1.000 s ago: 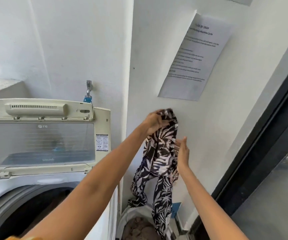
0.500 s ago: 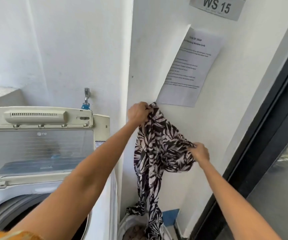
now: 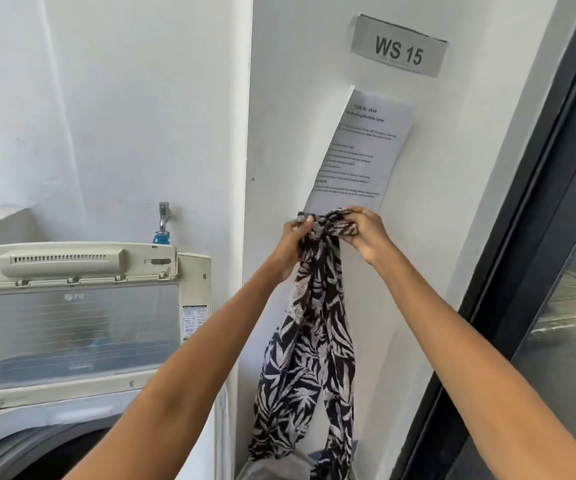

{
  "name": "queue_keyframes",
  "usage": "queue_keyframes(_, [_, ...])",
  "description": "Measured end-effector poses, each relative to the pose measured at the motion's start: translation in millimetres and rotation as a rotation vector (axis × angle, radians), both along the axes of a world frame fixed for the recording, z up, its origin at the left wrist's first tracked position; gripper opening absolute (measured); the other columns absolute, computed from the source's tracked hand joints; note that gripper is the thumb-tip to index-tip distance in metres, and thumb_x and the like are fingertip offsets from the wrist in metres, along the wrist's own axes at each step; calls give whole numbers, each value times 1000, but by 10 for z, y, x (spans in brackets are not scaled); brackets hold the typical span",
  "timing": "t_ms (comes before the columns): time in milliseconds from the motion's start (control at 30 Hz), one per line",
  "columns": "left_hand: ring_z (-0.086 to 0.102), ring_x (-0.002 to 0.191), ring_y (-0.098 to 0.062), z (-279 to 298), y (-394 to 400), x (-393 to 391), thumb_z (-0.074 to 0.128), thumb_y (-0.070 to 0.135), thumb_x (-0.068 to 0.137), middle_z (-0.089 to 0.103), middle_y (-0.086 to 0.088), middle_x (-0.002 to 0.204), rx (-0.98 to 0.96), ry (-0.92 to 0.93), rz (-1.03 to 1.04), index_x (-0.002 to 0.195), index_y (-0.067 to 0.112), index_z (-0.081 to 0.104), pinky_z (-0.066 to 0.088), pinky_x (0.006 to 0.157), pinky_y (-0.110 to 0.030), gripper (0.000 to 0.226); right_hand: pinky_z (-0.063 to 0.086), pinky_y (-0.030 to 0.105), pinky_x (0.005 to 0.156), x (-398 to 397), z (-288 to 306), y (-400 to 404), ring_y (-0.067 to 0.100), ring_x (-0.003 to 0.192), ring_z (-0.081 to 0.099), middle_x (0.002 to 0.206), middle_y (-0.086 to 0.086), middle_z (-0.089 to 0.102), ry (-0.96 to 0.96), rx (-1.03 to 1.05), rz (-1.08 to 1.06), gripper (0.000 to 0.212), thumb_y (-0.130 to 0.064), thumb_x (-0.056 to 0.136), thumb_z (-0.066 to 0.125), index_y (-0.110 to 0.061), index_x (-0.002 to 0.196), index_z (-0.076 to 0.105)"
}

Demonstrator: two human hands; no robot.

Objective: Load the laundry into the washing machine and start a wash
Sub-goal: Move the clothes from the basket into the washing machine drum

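A black and white leaf-print garment (image 3: 314,341) hangs in front of the white wall, bunched at its top. My left hand (image 3: 293,244) grips the bunched top from the left and my right hand (image 3: 366,233) grips it from the right, the two hands close together at chest height. The garment's lower end trails down to the laundry basket (image 3: 272,471) at the bottom edge. The top-loading washing machine (image 3: 54,431) stands at the lower left with its lid (image 3: 71,323) raised and its dark drum opening (image 3: 64,455) showing.
A printed sheet (image 3: 359,154) and a grey "WS 15" sign (image 3: 399,46) hang on the wall behind the garment. A tap (image 3: 163,220) sticks out above the machine. A dark-framed glass door (image 3: 556,271) runs along the right side.
My right hand has come up and left from the garment's side to meet my left hand at the bunched top. The garment now hangs narrower and higher. The view has tilted upward.
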State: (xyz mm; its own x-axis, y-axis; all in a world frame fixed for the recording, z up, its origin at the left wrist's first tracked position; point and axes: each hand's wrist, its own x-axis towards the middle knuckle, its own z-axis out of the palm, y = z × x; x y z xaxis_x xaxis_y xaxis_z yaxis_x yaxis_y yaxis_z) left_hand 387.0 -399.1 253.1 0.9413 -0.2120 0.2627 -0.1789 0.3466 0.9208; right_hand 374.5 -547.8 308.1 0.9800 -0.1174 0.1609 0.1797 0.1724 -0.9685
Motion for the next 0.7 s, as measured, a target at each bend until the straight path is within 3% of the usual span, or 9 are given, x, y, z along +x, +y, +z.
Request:
queue_keyframes(67, [58,100,-21,23,-119,-39,65,13,88,56,-12,112,65,-102,1,126,4,34,50,94,-39,49,55,32,66,-28,84,148,21,87,60,93,10,61,-42,-11,66,23,7,90,44,-13,90,57])
queue_keyframes(200, [59,90,-19,28,-148,-13,65,-9,78,60,-8,100,2,-106,354,114,10,48,51,87,-38,44,52,35,83,-94,39,72,18,93,63,106,7,64,-128,-213,154,15,-15,94,50,-18,108,54])
queue_keyframes(333, [63,90,-26,180,-102,17,60,-12,79,64,-11,96,-171,-26,396,107,12,53,55,84,-41,37,42,38,101,-124,-565,-180,24,130,42,149,8,32,-71,-682,62,88,-44,80,70,-23,147,18])
queue_keyframes(400, [64,84,-26,310,-105,10,58,-14,80,64,-10,92,-279,0,338,108,11,52,56,78,-38,38,27,45,115,-165,-1051,-185,28,144,20,160,9,4,89,-834,198,118,-57,68,73,-24,151,-4])
queue_keyframes(467, [64,80,-24,453,-88,4,57,-13,83,64,-10,92,-455,40,270,116,8,51,57,72,-35,40,29,42,114,-183,-1462,-114,29,145,17,160,11,-1,202,-889,251,129,-65,61,71,-25,149,-15])
queue_keyframes(533, [64,81,-24,562,-14,-12,59,-10,85,64,-11,94,-623,86,235,123,6,50,57,69,-35,42,53,36,87,-187,-1726,7,31,130,46,159,14,10,266,-867,280,127,-63,64,71,-27,149,-17])
queue_keyframes(600, [64,83,-25,625,96,-27,60,-8,86,64,-11,96,-695,97,229,124,7,50,58,68,-35,42,55,26,53,-168,-1853,154,21,81,71,151,15,32,262,-804,302,118,-57,71,72,-28,150,-11])
queue_keyframes(633, [64,83,-25,638,157,-29,59,-7,86,64,-11,97,-699,90,237,123,7,51,58,68,-35,40,51,24,44,-141,-1880,229,16,61,69,143,14,43,225,-766,302,109,-51,75,72,-26,150,-2])
queue_keyframes(700, [64,82,-24,655,310,-39,59,-6,87,64,-11,96,-695,65,279,122,6,51,58,66,-32,37,47,25,40,-72,-1848,394,13,46,63,117,8,62,133,-671,296,75,-36,86,67,-18,146,24])
